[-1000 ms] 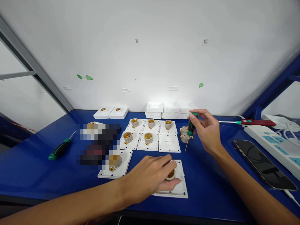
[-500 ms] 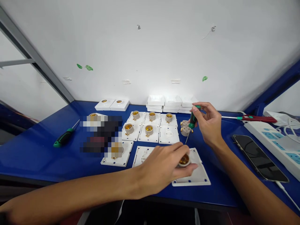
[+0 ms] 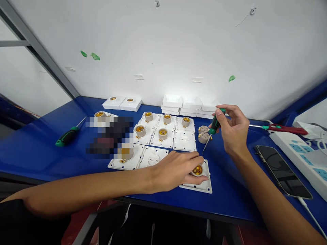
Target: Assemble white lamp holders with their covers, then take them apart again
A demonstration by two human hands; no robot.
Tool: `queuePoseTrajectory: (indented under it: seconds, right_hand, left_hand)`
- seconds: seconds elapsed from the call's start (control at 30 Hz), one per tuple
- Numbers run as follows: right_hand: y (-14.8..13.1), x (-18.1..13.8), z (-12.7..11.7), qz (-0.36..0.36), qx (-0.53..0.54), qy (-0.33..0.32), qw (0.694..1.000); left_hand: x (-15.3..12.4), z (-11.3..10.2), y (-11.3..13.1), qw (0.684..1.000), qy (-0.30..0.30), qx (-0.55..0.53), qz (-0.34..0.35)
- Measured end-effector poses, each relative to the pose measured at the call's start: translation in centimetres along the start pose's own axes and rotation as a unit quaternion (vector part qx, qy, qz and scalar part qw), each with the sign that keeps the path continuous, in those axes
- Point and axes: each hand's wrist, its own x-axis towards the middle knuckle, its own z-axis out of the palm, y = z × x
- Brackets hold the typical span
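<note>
My left hand (image 3: 175, 170) has its thumb and fingers around a round lamp socket (image 3: 197, 170) with a brass-coloured threaded inside. The socket stands upright on a white square base plate (image 3: 204, 185) near the table's front edge. Between thumb and fingers of my right hand (image 3: 235, 127) is a screwdriver (image 3: 217, 122) with a green and black handle. Its tip points down and left, close beyond the plate's far edge; whether it touches anything I cannot tell. A second white plate (image 3: 153, 158), with no socket on it, lies partly under my left forearm.
Several plates with sockets (image 3: 162, 133) stand in rows behind my hands. Two loose sockets (image 3: 204, 136) lie near the right hand. White covers (image 3: 173, 101) are stacked by the wall. Another screwdriver (image 3: 67, 137) is at left; a phone (image 3: 283, 172) and power strip (image 3: 298, 153) at right.
The view has tilted down. The plate and socket under my left hand have shifted a little left and turned squarer to the table edge. My right hand keeps hold of the screwdriver.
</note>
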Motion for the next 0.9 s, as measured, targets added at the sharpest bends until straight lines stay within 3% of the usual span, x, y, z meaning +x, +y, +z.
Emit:
queuePoseTrajectory:
  seconds: [0.33, 0.57, 0.7, 0.8, 0.9]
  right_hand:
    - [-0.8, -0.2, -0.2, -0.043, 0.0, 0.004, 0.999]
    - [-2.3, -1.5, 0.7, -0.072, 0.035, 0.039, 0.996]
    - [-3.5, -3.3, 1.7, -0.188, 0.012, 0.046, 0.981]
    - [-3.9, -4.1, 2.2, -0.318, -0.053, -0.011, 0.946]
    - [-4.1, -4.3, 2.2, -0.368, -0.091, -0.056, 0.924]
  left_hand:
    - [-0.3, -2.0, -0.8, 0.999, -0.013, 0.049, -0.008]
    - [-2.0, -1.8, -1.6, 1.0, -0.001, -0.008, -0.012]
    - [-2.2, -1.8, -1.4, 1.0, -0.006, -0.001, -0.017]
    - [-2.3, -1.9, -1.3, 1.0, -0.011, 0.01, -0.013]
    - [-2.3, -1.8, -1.2, 1.0, -0.006, 0.016, -0.012]
